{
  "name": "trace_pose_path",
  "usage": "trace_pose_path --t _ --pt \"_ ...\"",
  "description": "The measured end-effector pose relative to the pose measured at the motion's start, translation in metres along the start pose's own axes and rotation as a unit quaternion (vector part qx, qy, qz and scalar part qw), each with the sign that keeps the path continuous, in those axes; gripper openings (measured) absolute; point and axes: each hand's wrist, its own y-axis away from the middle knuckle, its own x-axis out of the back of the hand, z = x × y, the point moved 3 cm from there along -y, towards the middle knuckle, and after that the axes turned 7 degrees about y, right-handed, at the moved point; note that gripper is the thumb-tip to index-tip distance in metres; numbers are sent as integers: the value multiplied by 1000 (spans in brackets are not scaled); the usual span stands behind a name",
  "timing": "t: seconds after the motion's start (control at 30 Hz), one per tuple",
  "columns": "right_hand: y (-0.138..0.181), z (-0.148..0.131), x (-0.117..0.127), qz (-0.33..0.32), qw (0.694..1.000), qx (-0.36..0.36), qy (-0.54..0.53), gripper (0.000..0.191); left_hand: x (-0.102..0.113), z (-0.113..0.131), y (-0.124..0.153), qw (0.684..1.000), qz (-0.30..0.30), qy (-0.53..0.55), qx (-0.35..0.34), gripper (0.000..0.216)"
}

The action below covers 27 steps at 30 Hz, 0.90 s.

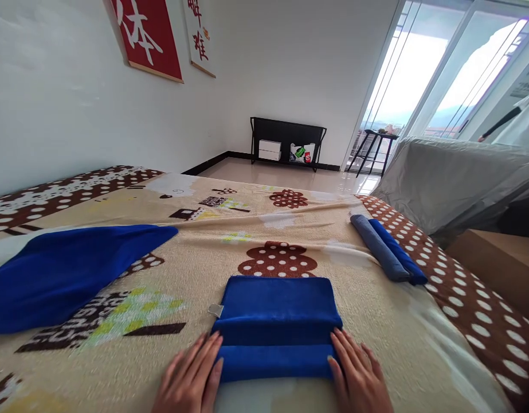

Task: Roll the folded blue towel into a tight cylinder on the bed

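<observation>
A folded blue towel (276,312) lies on the patterned blanket (255,229) right in front of me, its near edge turned up into a roll. My left hand (191,378) rests flat against the roll's left end, fingers touching the cloth. At the roll's right end my right hand (359,376) lies the same way. Neither hand grips anything. A small grey tag (216,310) sticks out at the towel's left edge.
An unfolded blue towel (62,272) is spread at the left. Two rolled towels (387,246), grey-blue and blue, lie at the right. Beyond the bed stand a grey covered sofa (453,183), a black shelf (287,143) by the wall and a small table (376,146) by the window.
</observation>
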Motion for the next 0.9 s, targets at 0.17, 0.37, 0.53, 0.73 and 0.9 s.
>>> trace_pose_path --t 0.17,0.37,0.53,0.73,0.9 --pt "-14 -30 7 23 999 16 -37 33 5 34 -19 999 38 13 -23 36" --pt "-41 -64 3 -11 995 5 -97 38 -20 51 -29 996 -42 38 -72 48" --pt "-10 -7 -8 -37 997 -63 6 48 -7 -4 -2 997 -47 -6 54 45" --pt "-27 -52 2 14 996 2 -85 38 -11 57 -40 993 -22 31 -110 44" --pt "-38 -67 -8 -32 993 -20 -109 42 -32 67 -49 995 -58 38 -74 46"
